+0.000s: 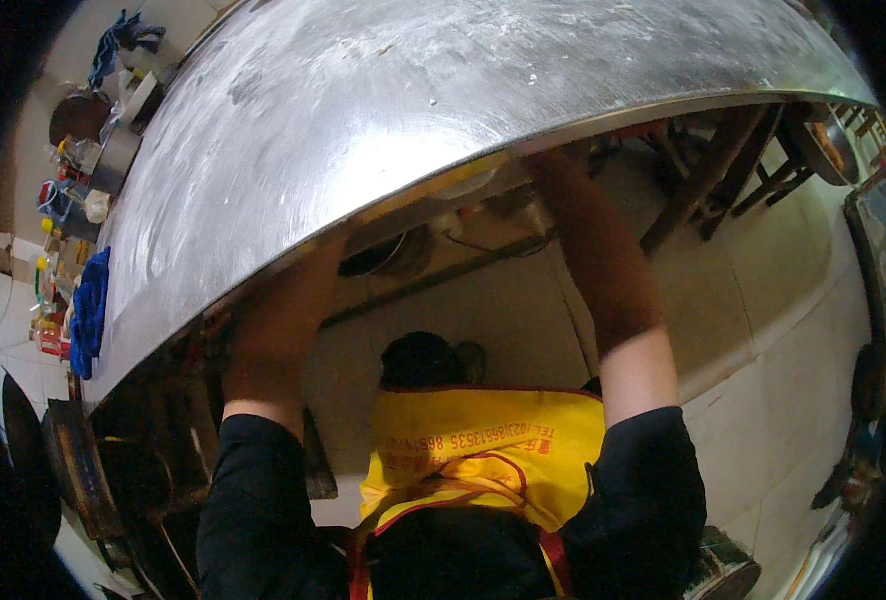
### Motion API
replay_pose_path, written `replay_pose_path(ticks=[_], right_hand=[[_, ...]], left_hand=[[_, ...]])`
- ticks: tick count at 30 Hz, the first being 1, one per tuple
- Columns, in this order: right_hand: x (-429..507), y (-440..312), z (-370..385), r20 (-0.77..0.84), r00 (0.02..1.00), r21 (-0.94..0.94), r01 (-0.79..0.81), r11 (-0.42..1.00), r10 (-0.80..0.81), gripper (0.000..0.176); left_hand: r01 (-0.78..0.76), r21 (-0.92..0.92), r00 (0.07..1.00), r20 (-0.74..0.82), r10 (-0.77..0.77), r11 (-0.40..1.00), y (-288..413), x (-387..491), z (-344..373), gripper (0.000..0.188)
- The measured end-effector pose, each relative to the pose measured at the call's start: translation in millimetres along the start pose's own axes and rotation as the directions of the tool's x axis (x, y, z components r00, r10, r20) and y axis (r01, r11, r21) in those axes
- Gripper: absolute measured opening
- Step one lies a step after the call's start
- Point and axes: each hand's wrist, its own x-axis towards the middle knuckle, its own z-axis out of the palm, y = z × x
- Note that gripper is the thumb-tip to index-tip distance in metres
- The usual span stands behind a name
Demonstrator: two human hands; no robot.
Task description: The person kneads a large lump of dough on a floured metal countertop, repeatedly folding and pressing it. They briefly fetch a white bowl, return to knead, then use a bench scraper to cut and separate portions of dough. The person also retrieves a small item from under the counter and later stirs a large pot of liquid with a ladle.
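Observation:
Both my hands are out of view beneath the front edge of a metal-topped table point(443, 112); only the forearms show, reaching under it. White powder, like flour, is smeared over the tabletop, with a few small pale crumbs. Between my forearms, a wooden strip point(394, 214) runs just below the edge. Behind it, in shadow, are a dark round vessel point(374, 256) and a thin cord. I cannot tell what my hands touch. A yellow apron point(480, 427) with red trim and printed writing covers my front.
A blue cloth point(90, 311) lies at the table's left edge, beside several bottles and containers. Wooden legs point(702, 180) and a metal basin point(829, 150) stand at the right. Below is a tiled floor point(788, 375). Dark clutter point(150, 465) fills the lower left.

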Motion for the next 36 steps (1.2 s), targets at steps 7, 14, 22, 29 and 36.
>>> replay_pose_path(ticks=[7, 14, 22, 29, 36], right_hand=[[-20.9, -2.6, -6.0, 0.031, 0.998, -0.073, -0.053, 0.996, 0.056, 0.035], [-29.2, -7.5, -31.0, 0.053, 0.994, -0.117, -0.092, 0.989, 0.099, 0.037], [-47.1, -7.3, -62.4, 0.071, 0.984, -0.161, -0.151, 0.975, 0.164, 0.040], [-48.6, -19.9, -41.5, 0.082, 0.986, -0.209, -0.124, 0.970, 0.144, 0.043], [-30.0, -18.9, 15.3, 0.125, 0.989, -0.347, -0.032, 0.937, 0.080, 0.046]], left_hand=[[0.009, 0.062, 0.995, 0.096, -0.015, 0.998, -5.7, -39.2, -1.8, 0.050], [0.003, 0.081, 0.990, 0.143, -0.014, 0.997, -8.2, -49.3, -0.4, 0.052], [-0.006, 0.099, 0.982, 0.189, -0.013, 0.995, -7.2, -49.5, 0.0, 0.055], [-0.026, 0.131, 0.969, 0.247, -0.007, 0.991, -8.6, -33.4, 7.3, 0.057], [-0.142, 0.160, 0.926, 0.370, 0.074, 0.977, -26.6, 36.3, 30.6, 0.059]])
